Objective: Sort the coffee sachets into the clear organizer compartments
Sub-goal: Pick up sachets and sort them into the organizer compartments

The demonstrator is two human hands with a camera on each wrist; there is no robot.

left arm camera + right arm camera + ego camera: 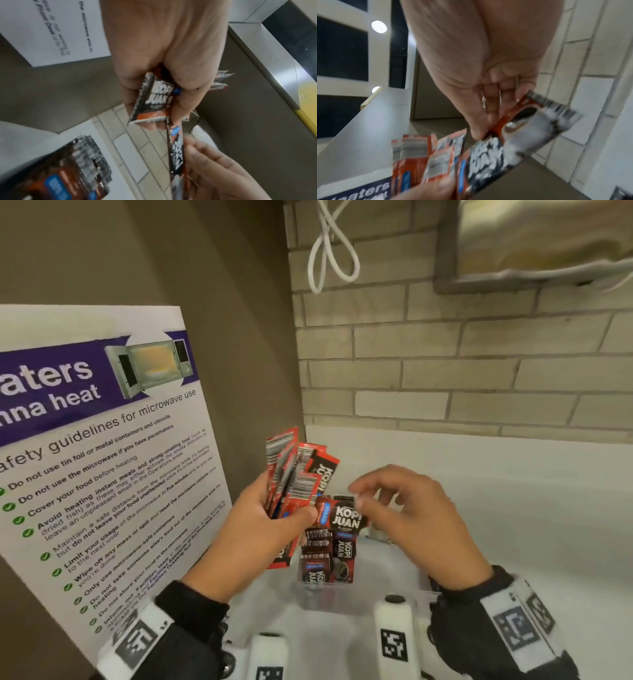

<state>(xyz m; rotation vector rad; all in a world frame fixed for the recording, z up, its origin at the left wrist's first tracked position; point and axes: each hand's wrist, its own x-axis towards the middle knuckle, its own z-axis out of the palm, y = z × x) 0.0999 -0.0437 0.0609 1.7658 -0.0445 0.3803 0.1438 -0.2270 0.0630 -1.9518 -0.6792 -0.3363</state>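
My left hand [284,515] grips a fanned bunch of red and black coffee sachets [294,474] above the counter. My right hand [356,498] pinches the right end of one sachet [342,517] between thumb and fingers; its left end lies by my left thumb. Below them stands the clear organizer [342,601], with several sachets [329,559] upright in one compartment. In the left wrist view my left hand [163,102] curls round a sachet [152,100]. In the right wrist view my right hand [488,121] pinches the blurred sachet [513,142] beside the bunch [428,155].
A microwave safety poster [102,440] leans on the brown wall to the left. The brick wall [445,354] runs behind the white counter [513,525]. A white cable [329,251] and a metal dispenser [548,241] hang above.
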